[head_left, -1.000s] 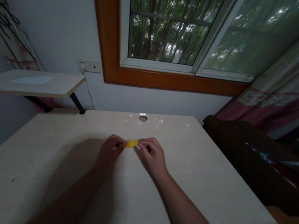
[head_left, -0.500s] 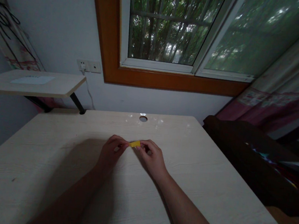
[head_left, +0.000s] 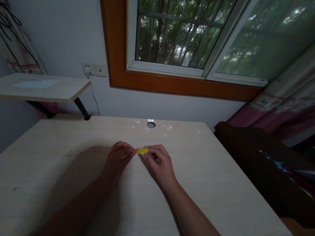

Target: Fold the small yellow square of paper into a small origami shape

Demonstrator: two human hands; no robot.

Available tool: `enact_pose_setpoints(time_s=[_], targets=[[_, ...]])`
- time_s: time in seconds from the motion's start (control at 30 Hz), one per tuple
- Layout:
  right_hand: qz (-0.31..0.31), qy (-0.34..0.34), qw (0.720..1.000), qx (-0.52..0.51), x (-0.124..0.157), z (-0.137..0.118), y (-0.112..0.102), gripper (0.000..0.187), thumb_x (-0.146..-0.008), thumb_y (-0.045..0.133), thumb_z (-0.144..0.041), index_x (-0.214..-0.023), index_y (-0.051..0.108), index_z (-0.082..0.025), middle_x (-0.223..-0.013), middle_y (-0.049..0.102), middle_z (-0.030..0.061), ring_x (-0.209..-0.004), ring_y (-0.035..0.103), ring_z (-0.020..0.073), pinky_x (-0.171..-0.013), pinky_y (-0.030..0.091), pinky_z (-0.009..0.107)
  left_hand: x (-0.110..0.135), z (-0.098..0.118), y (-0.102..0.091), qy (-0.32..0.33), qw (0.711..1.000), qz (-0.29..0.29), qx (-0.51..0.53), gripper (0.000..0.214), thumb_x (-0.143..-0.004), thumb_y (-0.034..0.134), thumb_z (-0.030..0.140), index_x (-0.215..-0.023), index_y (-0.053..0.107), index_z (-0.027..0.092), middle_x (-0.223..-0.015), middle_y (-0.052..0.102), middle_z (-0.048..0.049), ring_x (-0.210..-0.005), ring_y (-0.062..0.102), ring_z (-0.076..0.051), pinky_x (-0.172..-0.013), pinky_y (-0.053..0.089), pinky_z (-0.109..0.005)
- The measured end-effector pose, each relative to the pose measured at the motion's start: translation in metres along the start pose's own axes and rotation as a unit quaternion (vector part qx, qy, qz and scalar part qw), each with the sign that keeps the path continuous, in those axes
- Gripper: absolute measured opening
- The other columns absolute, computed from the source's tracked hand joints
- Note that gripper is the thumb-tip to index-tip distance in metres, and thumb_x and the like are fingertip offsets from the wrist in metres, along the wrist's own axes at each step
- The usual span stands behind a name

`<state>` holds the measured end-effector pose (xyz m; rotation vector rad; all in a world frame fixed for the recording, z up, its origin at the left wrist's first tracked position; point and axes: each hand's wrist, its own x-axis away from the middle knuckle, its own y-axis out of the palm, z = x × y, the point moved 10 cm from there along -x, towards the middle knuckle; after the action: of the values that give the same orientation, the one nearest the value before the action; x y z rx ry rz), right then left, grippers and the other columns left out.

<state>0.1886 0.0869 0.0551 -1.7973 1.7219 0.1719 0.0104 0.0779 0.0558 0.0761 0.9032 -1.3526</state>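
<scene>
A small, flat yellow strip (head_left: pixel 142 150), apparently folded paper, is held level between my two hands just above the desk. My left hand (head_left: pixel 117 161) pinches its left end between thumb and forefinger. At the strip's right end is my right hand (head_left: pixel 161 164), forefinger along the upper edge and thumb below. The fingertips cover both ends of the strip. Under the hands lies the pale wood-grain desk (head_left: pixel 201 184), with dark shadows on it beside the left arm.
A raised shelf (head_left: pixel 60 87) on black legs, bearing a sheet of paper (head_left: pixel 35 83), stands at the back left. A round cable hole (head_left: pixel 151 125) is near the desk's rear edge. Dark furniture (head_left: pixel 251 152) sits to the right, and a window (head_left: pixel 183 25) is behind.
The yellow strip has tilted slightly and looks narrower. My right thumb and forefinger have shifted a little at its right end. My left hand stays almost still.
</scene>
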Motion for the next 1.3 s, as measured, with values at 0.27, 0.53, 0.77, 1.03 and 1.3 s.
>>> enact_pose_setpoints(time_s=[0.27,0.53,0.77,1.03,1.3], targets=[[-0.020,-0.022,1.000,0.005,0.000,-0.007,0.004,0.010,-0.087,0.065,-0.027,-0.089,0.074,-0.023,-0.088,0.066,0.0064,-0.088,0.061,0.0198,-0.082,0.050,0.035,-0.002,0.004,0.002,0.001,1.000,-0.011,0.009,0.012,-0.087,0.061,0.026,-0.087,0.072,0.023,-0.088,0.063,-0.0055,-0.085,0.061,-0.017,-0.077,0.053,-0.031],[-0.020,0.008,0.999,-0.035,0.000,0.002,0.003,0.013,-0.087,0.063,-0.028,-0.089,0.075,-0.023,-0.087,0.066,0.0063,-0.083,0.062,0.0189,-0.075,0.050,0.031,-0.002,0.002,-0.002,-0.018,0.999,0.001,0.029,0.012,-0.088,0.060,0.026,-0.091,0.072,0.022,-0.091,0.063,-0.0048,-0.084,0.061,-0.016,-0.075,0.054,-0.029],[0.022,0.075,0.996,-0.050,0.003,0.022,-0.001,0.018,-0.082,0.068,-0.033,-0.095,0.068,-0.020,-0.079,0.064,0.0026,-0.066,0.055,0.0144,-0.061,0.046,0.025,-0.001,0.001,-0.001,-0.022,0.999,-0.005,0.031,0.013,-0.089,0.060,0.027,-0.088,0.072,0.022,-0.088,0.063,-0.0048,-0.082,0.061,-0.015,-0.075,0.053,-0.029],[0.010,0.064,0.996,-0.062,0.003,0.017,0.000,0.028,-0.085,0.064,-0.029,-0.111,0.066,-0.022,-0.090,0.070,0.0046,-0.072,0.061,0.0151,-0.067,0.050,0.027,-0.001,0.000,-0.002,-0.027,0.999,-0.003,0.024,0.014,-0.088,0.060,0.028,-0.087,0.073,0.022,-0.086,0.064,-0.0051,-0.081,0.062,-0.016,-0.073,0.054,-0.029],[-0.012,0.041,0.999,-0.018,0.004,0.014,0.003,0.017,-0.086,0.064,-0.031,-0.098,0.073,-0.024,-0.095,0.074,0.0054,-0.079,0.067,0.0189,-0.069,0.052,0.029,0.000,-0.001,0.000,-0.017,0.999,-0.006,0.035,0.013,-0.087,0.062,0.028,-0.087,0.073,0.023,-0.081,0.064,-0.0033,-0.077,0.063,-0.015,-0.070,0.053,-0.027]])
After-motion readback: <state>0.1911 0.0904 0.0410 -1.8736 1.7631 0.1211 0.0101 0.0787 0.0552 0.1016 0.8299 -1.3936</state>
